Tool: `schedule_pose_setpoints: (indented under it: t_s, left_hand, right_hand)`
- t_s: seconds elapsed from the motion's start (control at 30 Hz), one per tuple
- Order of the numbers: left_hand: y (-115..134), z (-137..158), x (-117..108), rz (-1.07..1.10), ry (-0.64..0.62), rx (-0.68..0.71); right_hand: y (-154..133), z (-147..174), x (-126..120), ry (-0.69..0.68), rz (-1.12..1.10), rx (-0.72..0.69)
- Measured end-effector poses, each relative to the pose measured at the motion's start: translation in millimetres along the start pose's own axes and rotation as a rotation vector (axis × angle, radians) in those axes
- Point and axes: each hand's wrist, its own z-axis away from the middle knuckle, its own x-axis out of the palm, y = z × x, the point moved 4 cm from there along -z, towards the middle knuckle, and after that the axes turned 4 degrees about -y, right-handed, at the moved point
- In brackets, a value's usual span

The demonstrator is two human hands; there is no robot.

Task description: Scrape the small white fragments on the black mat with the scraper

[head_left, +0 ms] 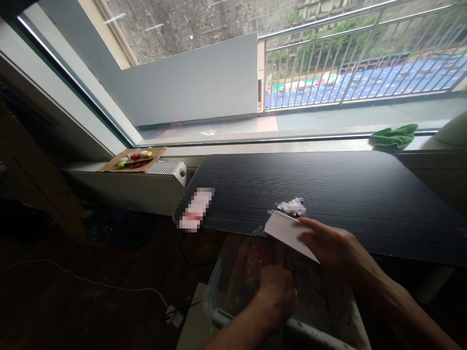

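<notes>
My right hand grips a white flat card with a small dark hole near its far end. The card is tilted at the near edge of the black table. Just beyond it lies a small heap of white scraps, close to or touching its edge. My left hand is closed over a clear plastic bin below the table edge; what it holds, if anything, is hidden. Reddish and white bits show dimly inside the bin.
A blurred-out pinkish item lies at the table's left end. On the sill rest a green cloth or glove and cardboard with colourful small objects. A white radiator stands left of the table. A white cable crosses the floor.
</notes>
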Motion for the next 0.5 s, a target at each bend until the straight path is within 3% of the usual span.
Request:
schedule_pose_setpoints:
  t_s: [0.1, 0.23, 0.4, 0.5]
  left_hand:
    - [-0.3, 0.5, -0.9, 0.013, 0.001, 0.004]
    - [0.1, 1.2, -2.7, 0.011, 0.006, 0.008]
    - [-2.7, -1.4, -0.7, -0.002, -0.010, 0.000]
    - [-8.1, -3.4, 1.9, -0.023, -0.005, -0.008]
  right_hand:
    - [-7.0, 0.0, 1.3, -0.064, -0.056, -0.002]
    - [-8.0, -0.3, 0.0, -0.026, -0.044, 0.025]
    - [-9.7, 5.8, 0.6, -0.087, -0.083, -0.048]
    - [3.1, 15.5, -19.2, 0.061, -0.042, 0.037]
